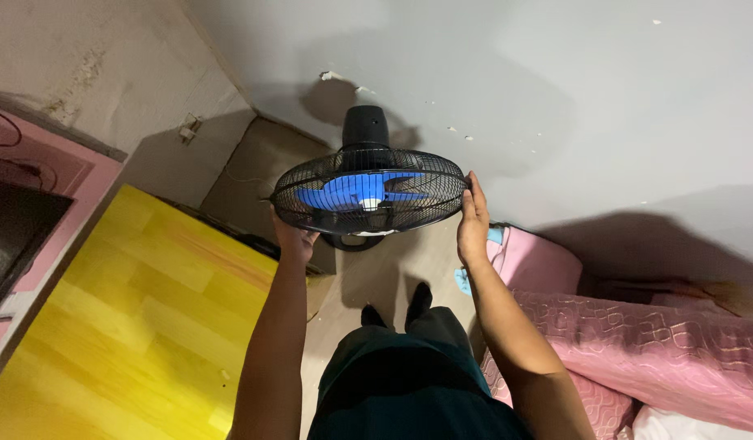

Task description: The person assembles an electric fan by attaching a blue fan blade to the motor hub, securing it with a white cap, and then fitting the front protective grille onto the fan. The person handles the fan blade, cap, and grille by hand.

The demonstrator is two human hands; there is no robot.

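A black fan [368,190] with a wire cage and blue blades is held out in front of me, its cage facing up toward the camera and its black motor housing [366,126] at the far side. My left hand [293,240] grips the cage rim at its left near edge. My right hand [473,218] presses flat against the cage rim on the right. Both arms reach forward from the bottom of the view. My dark trousers and feet [393,310] show below the fan.
A yellow wooden tabletop [140,326] fills the lower left. A pink bed with patterned bedding [637,334] lies at the right. A grey wall [556,98] stands behind the fan. A dark screen on a pink unit [18,220] sits at the far left.
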